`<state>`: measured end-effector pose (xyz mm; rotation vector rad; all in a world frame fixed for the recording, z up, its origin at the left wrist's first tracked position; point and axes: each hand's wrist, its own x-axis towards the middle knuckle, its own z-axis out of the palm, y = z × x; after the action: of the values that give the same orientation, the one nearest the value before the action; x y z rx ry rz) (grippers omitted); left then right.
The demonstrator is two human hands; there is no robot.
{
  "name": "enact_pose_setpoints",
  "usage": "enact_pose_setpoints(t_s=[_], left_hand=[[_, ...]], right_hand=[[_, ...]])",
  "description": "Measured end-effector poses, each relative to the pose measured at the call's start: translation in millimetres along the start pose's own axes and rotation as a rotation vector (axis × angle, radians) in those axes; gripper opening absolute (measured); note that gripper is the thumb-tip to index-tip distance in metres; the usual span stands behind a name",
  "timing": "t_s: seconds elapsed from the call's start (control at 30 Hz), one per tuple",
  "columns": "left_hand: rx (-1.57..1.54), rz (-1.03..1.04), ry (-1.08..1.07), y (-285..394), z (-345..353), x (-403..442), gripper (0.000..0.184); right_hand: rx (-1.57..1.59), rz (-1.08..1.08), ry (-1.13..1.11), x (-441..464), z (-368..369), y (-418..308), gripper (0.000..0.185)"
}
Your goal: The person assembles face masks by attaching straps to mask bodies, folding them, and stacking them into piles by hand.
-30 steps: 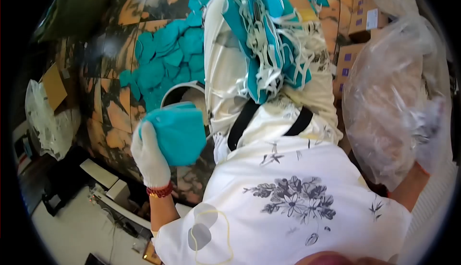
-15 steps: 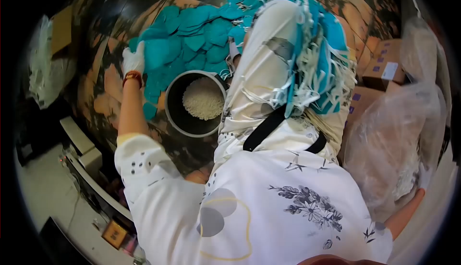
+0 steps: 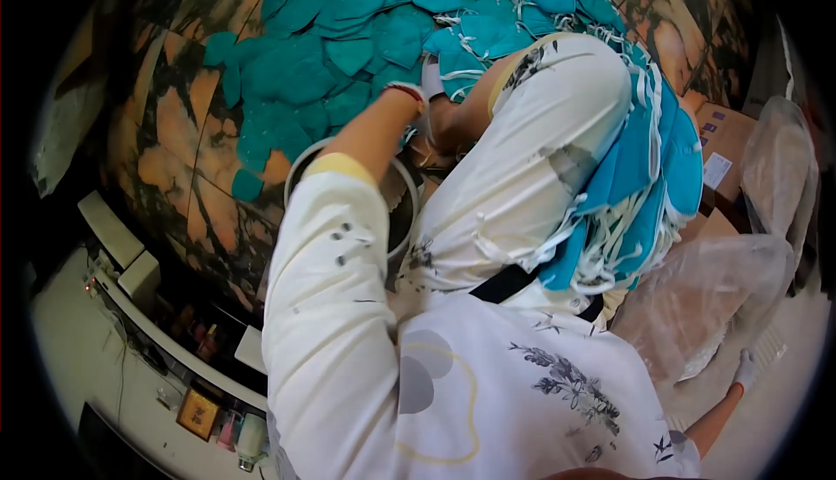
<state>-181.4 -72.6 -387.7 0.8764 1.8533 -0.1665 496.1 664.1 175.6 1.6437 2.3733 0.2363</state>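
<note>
My left hand (image 3: pixel 422 114), in a white glove with a red band at the wrist, is beside my lower leg and foot, above the bucket; its fingers are mostly hidden. Teal face-mask-shaped pieces (image 3: pixel 292 75) lie in an overlapping pile close by. Far to the lower right is my gloved right hand (image 3: pixel 744 369), next to a pale, ribbed piece (image 3: pixel 770 346). Its fingers look closed, but what they hold is too small to make out. Teal pieces with white straps (image 3: pixel 649 180) hang in a bundle over my thigh.
My left forearm partly covers a grey-rimmed bucket (image 3: pixel 413 210) with pale contents. A clear plastic bag (image 3: pixel 710 293) and a cardboard box (image 3: pixel 727 145) stand at the right. A shelf edge (image 3: pixel 165 341) with small objects is at the lower left. The floor (image 3: pixel 178 127) is patterned tile.
My left hand has left the left edge of the teal pile and swung right to my foot. My right hand has moved down, away from the bag. The view has shifted.
</note>
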Motion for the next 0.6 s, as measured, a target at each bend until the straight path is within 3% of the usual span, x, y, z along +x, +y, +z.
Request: enact_pose_setpoints(t_s=[0.03,0.13,0.3,0.33,0.4,0.47,0.53,0.6], left_hand=[[0.008,-0.016,-0.082,12,14,24,0.04],[0.08,-0.173,-0.226,49,34,60,0.039],[0.323,-0.564,-0.357,46,51,78,0.036],[0.293,-0.592,-0.343,38,54,77,0.036],[-0.067,-0.582,-0.202,15,62,66,0.036],[0.053,-0.257,-0.218,-8,54,47,0.033],[0.21,0.054,-0.294,-71,103,99,0.029],[0.309,0.344,-0.191,-28,-9,16,0.026]], right_hand=[[-0.071,-0.148,0.086,10,1,17,0.041],[-0.152,0.158,-0.149,-26,-42,-95,0.038],[-0.09,0.086,-0.014,-32,-32,-118,0.04],[-0.078,0.082,-0.008,-31,-31,-118,0.041],[-0.123,0.091,0.065,-28,-29,-130,0.041],[-0.12,0.16,0.067,-17,-29,-138,0.039],[-0.069,0.303,-0.007,10,-23,-109,0.037],[0.198,0.301,0.088,8,-12,-107,0.036]])
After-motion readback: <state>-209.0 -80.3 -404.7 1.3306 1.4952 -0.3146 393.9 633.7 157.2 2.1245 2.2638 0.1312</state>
